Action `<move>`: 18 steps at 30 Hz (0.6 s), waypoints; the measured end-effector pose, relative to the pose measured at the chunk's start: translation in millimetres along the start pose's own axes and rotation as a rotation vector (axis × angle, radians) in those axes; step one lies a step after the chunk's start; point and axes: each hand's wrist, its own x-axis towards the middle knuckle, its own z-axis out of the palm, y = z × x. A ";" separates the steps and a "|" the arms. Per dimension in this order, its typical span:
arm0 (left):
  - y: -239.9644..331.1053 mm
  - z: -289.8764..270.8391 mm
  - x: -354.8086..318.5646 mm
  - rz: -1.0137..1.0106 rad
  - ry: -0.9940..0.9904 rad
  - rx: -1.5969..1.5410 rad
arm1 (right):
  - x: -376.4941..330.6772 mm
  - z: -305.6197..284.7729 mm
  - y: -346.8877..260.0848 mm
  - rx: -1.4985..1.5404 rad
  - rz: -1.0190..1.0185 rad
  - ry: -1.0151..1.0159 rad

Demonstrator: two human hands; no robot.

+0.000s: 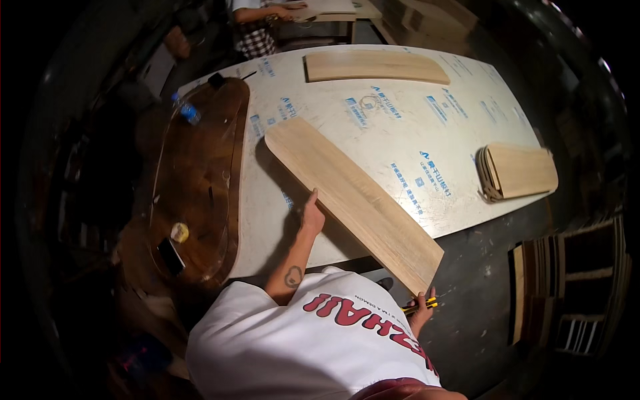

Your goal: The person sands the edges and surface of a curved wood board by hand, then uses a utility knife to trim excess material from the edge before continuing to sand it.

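Observation:
A long light wood-grain board [357,193] slants across my front, its rounded end far left over the white table and its square end near right, past the table's edge. My left hand [313,215] grips its near long edge, thumb on top and fingers hidden beneath. At the square end, my right hand [421,312] is closed at the lower corner. It also holds a slim yellow-and-black tool [429,303], whose exact kind I cannot make out.
The white sheet-topped table [460,133] bears blue print, a stack of boards [373,67] at the back and another stack [523,171] at right. A brown wooden slab [200,153] at left carries a bottle [187,111], tape roll [179,232] and phone [171,257]. Another person [257,27] works beyond.

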 end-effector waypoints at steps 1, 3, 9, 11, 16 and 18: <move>18.6 -22.5 23.0 0.250 -0.058 0.203 | -13.2 9.8 -1.8 0.017 0.014 -0.053; 10.2 17.3 17.0 0.573 -0.160 1.213 | -21.3 1.2 -22.1 -0.029 -0.016 -0.022; 39.0 159.1 -12.2 0.340 -0.013 0.488 | -78.4 12.7 -90.5 0.107 0.083 0.030; 34.3 170.7 0.7 0.450 -0.006 0.661 | -86.9 12.2 -105.1 0.075 0.082 0.002; -23.5 214.6 21.5 0.586 0.043 0.908 | -62.8 -20.4 -89.7 -0.076 0.079 0.014; -45.7 218.3 17.9 0.525 0.037 1.096 | -47.5 -36.4 -90.0 -0.131 0.101 0.026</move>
